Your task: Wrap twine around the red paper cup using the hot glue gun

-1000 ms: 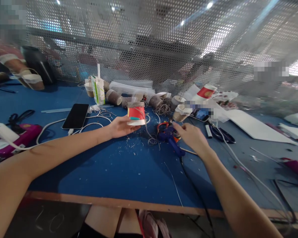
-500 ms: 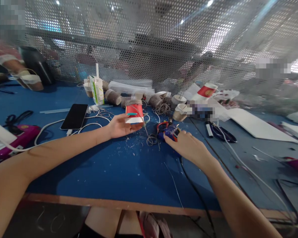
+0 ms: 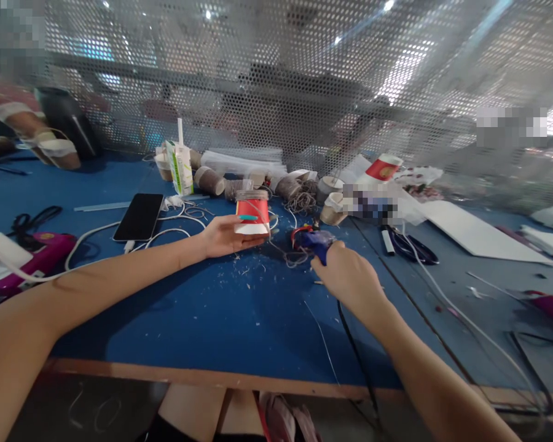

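Note:
My left hand [image 3: 223,237] is wrapped around a red and white paper cup [image 3: 258,210], which it holds just above the blue table. Grey-brown cord [image 3: 252,194] is wound around one end of the cup, and a loose tail hangs down toward the right. In my right hand [image 3: 350,268] is a blue glue gun [image 3: 320,240], its nozzle end hard to make out among the clutter. A black power cable [image 3: 354,337] trails from the gun over the table's front edge. The gun and the cup are apart.
Behind my hands stand a drink carton [image 3: 182,170], several cord-wrapped cups and a tangle of cord [image 3: 303,199]. A phone [image 3: 139,217] on a white cable and a magenta glue gun [image 3: 39,252] lie left. White board [image 3: 483,233] lies right. A perforated metal screen [image 3: 267,86] rises behind.
My right hand has picked up the glue gun a little and turned it, its fingers now closed around the handle. The cup in my left hand has shifted slightly right.

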Demonstrator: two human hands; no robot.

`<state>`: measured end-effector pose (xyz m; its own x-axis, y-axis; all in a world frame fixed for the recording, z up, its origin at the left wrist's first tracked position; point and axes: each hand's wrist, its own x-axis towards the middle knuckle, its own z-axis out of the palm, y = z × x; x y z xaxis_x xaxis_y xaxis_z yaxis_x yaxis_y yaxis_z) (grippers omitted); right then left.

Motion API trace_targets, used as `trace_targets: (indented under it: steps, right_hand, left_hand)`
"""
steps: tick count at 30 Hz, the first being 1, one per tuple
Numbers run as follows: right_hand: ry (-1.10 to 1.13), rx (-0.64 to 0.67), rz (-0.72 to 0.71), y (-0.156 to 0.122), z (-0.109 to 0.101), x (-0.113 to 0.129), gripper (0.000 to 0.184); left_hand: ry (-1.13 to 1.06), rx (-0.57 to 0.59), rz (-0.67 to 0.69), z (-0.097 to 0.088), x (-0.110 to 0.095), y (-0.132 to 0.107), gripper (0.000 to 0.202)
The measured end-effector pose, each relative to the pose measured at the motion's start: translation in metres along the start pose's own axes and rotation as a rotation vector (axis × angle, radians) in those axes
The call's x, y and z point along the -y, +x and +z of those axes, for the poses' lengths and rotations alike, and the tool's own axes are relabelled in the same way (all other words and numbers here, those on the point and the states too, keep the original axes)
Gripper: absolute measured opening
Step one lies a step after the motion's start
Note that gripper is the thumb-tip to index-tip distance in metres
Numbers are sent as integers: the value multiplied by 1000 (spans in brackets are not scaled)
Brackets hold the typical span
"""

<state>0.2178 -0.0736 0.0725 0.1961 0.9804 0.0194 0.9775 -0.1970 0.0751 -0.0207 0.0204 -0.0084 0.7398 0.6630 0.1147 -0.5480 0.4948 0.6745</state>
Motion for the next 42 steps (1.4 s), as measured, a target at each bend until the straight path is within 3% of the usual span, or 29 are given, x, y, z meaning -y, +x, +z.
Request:
trace_targets:
  steps: [2, 4, 6, 8, 10, 13, 17, 19, 25, 42]
  right_hand:
    - [90, -151, 27, 4, -1, -7, 30]
    - [257, -392, 3, 9, 1, -14, 33]
    - [485, -633, -84, 14, 5, -19, 37]
    - [715, -747, -199, 16, 9, -21, 37]
    - [902, -694, -327, 15, 11, -19, 39]
    - [1119, -464, -483, 11, 11, -14, 43]
    - [1332, -186, -513, 2, 15, -6, 38]
    - [1371, -107, -489, -3, 18, -3, 37]
    - [1301, -149, -500, -6, 22, 4, 28]
    - [981, -229, -488, -1, 25, 1, 31]
  left_hand:
    - [28, 18, -18, 1, 1, 1, 54]
    - [52, 41, -50, 1, 2, 2, 54]
    - [78, 59, -78, 1, 3, 3, 51]
    - [103, 55, -81, 2, 5, 4, 49]
    - [126, 24, -56, 4, 7, 4, 48]
    - [156, -50, -16, 11, 9, 3, 53]
    - [153, -138, 24, 17, 10, 2, 54]
    - [150, -168, 41, 17, 11, 2, 52]
    - [204, -193, 48, 19, 12, 3, 52]
    - [261, -179, 41, 24, 13, 3, 53]
